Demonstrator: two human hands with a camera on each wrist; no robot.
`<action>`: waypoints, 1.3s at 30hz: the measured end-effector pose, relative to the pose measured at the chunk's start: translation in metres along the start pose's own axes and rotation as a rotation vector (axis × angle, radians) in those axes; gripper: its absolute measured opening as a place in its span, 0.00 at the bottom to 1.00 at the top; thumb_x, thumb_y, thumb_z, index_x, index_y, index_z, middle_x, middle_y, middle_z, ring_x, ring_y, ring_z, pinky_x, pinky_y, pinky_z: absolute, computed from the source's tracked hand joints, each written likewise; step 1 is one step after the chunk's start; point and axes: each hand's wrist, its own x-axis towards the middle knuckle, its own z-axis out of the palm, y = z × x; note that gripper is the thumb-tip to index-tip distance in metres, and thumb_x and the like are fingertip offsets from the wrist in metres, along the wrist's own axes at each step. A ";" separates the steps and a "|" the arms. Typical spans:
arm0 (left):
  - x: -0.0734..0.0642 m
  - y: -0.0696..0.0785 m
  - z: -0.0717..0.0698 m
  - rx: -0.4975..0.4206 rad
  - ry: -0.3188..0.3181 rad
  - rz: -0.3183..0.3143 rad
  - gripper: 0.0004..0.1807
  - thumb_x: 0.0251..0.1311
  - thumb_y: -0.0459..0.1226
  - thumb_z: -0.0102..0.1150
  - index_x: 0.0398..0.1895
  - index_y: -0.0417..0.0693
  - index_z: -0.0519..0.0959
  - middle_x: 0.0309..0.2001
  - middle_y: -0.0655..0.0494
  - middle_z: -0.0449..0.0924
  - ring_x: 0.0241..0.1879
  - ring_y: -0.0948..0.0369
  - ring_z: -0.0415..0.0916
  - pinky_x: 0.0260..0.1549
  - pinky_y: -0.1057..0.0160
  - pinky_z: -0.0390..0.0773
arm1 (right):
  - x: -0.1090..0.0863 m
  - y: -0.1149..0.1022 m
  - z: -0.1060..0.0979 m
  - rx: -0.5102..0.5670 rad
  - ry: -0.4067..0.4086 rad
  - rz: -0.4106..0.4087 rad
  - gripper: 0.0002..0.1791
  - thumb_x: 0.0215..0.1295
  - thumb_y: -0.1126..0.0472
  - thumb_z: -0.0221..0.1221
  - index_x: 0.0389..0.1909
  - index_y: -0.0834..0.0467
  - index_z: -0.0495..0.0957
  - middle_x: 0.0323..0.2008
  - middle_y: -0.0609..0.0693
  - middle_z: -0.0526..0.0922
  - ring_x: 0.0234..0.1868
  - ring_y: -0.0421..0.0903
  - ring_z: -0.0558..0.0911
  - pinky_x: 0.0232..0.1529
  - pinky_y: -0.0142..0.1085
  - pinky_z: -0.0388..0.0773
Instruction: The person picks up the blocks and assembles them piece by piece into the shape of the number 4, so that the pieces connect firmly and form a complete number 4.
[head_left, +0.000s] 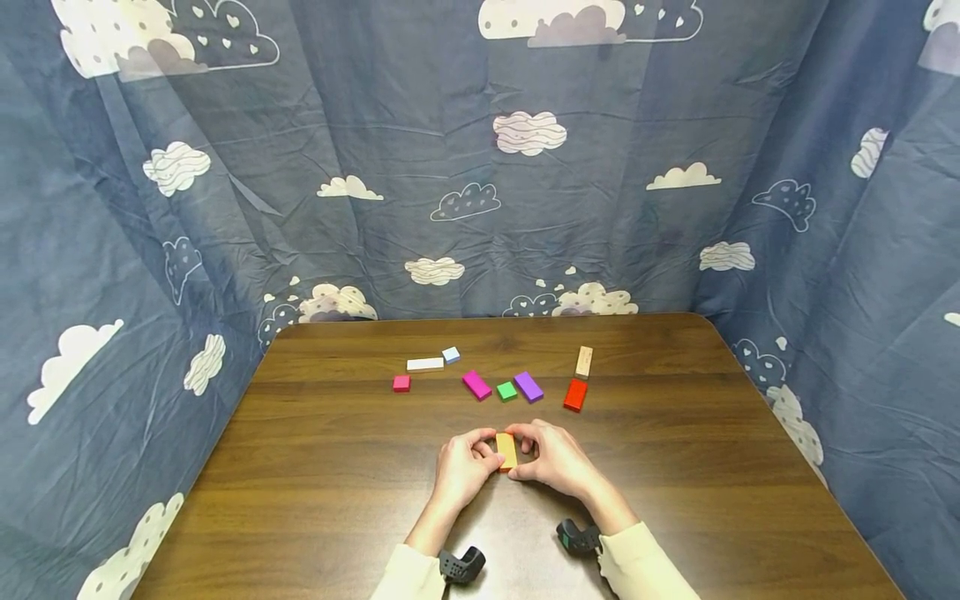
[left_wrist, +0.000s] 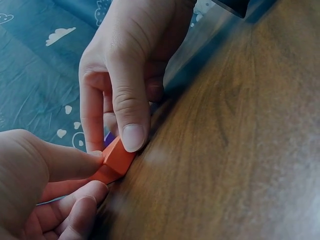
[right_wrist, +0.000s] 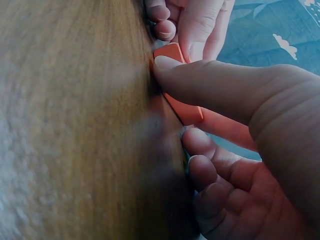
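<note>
An orange rectangular block (head_left: 506, 451) lies near the middle of the table, its long side running away from me. My left hand (head_left: 465, 468) pinches it from the left, thumb at the near part and index finger toward the far end. From the right, my right hand (head_left: 557, 458) grips the same block with thumb at the near end and index finger at the far end. In the left wrist view the orange block (left_wrist: 116, 162) shows low against the wood between the fingers of both hands. The right wrist view shows the block (right_wrist: 185, 107) partly hidden behind the right thumb.
Beyond the hands lie a magenta block (head_left: 477, 385), a green block (head_left: 507, 391) and a purple block (head_left: 528, 387). A red block (head_left: 575, 395) touches a beige one (head_left: 584, 362) at right. White (head_left: 425, 364), pale blue (head_left: 451, 355) and pinkish-red (head_left: 402, 383) blocks sit at left.
</note>
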 end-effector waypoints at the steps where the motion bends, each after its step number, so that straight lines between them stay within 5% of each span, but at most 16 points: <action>1: 0.000 0.000 0.000 0.001 0.001 0.005 0.21 0.49 0.33 0.75 0.49 0.42 0.85 0.22 0.65 0.81 0.19 0.72 0.73 0.22 0.68 0.71 | 0.000 0.000 0.000 0.001 0.000 0.001 0.33 0.40 0.52 0.81 0.52 0.49 0.83 0.30 0.43 0.77 0.30 0.41 0.74 0.30 0.34 0.68; 26: -0.001 0.000 0.002 0.004 0.010 -0.020 0.20 0.49 0.35 0.76 0.49 0.46 0.86 0.22 0.67 0.80 0.19 0.71 0.73 0.22 0.68 0.72 | -0.001 -0.001 -0.004 0.018 -0.012 -0.004 0.36 0.41 0.54 0.80 0.56 0.53 0.82 0.32 0.46 0.78 0.32 0.43 0.75 0.32 0.34 0.69; 39: -0.003 0.002 0.002 -0.004 0.040 -0.009 0.20 0.46 0.35 0.77 0.47 0.46 0.87 0.21 0.66 0.79 0.19 0.71 0.73 0.23 0.68 0.72 | 0.015 0.001 -0.038 0.134 -0.104 -0.011 0.34 0.50 0.60 0.76 0.61 0.58 0.79 0.37 0.51 0.84 0.32 0.43 0.81 0.35 0.36 0.77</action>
